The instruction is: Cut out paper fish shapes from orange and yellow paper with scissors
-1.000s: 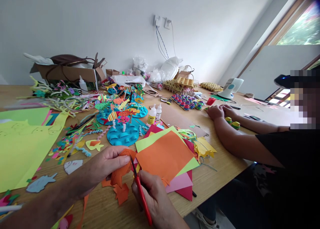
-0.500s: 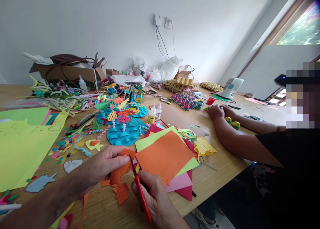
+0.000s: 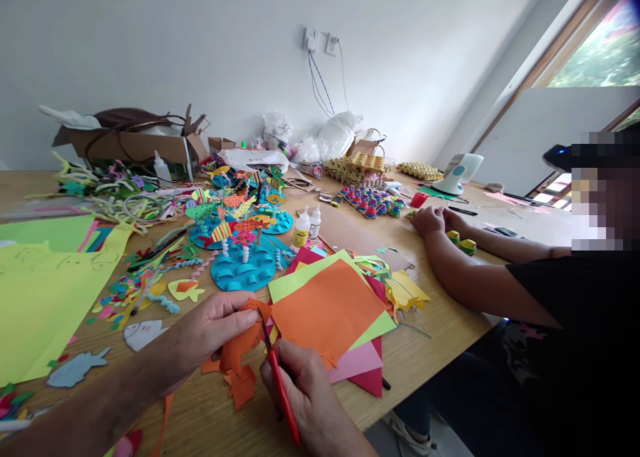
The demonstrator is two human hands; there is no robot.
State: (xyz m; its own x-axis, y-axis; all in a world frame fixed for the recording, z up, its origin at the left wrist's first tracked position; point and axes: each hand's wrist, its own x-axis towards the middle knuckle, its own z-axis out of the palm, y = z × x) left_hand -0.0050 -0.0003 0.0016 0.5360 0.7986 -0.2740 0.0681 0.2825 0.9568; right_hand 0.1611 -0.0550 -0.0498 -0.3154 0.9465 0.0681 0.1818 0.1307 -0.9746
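Observation:
My left hand (image 3: 227, 320) pinches a piece of orange paper (image 3: 239, 348) between thumb and fingers. In my right hand (image 3: 305, 384) are red-handled scissors (image 3: 281, 394), their dark blades at the right edge of that paper. Orange offcuts (image 3: 242, 386) lie on the table just below. To the right of the paper piece rests a stack of coloured sheets, with an orange sheet (image 3: 330, 307) on top. Beyond my hands stands a blue paper base (image 3: 243, 270) carrying patterned paper fish on coiled stems.
Two glue bottles (image 3: 301, 229) stand behind the stack. Yellow paper (image 3: 50, 310) covers the left side, near a pale blue fish cutout (image 3: 79, 368). At the right, a co-worker's hands (image 3: 430, 221) rest together on the table. Egg cartons (image 3: 357, 166) and a cardboard box (image 3: 140, 144) sit by the wall.
The camera view has shifted very slightly. Both hands keep their hold on the paper and the scissors, with almost no visible movement.

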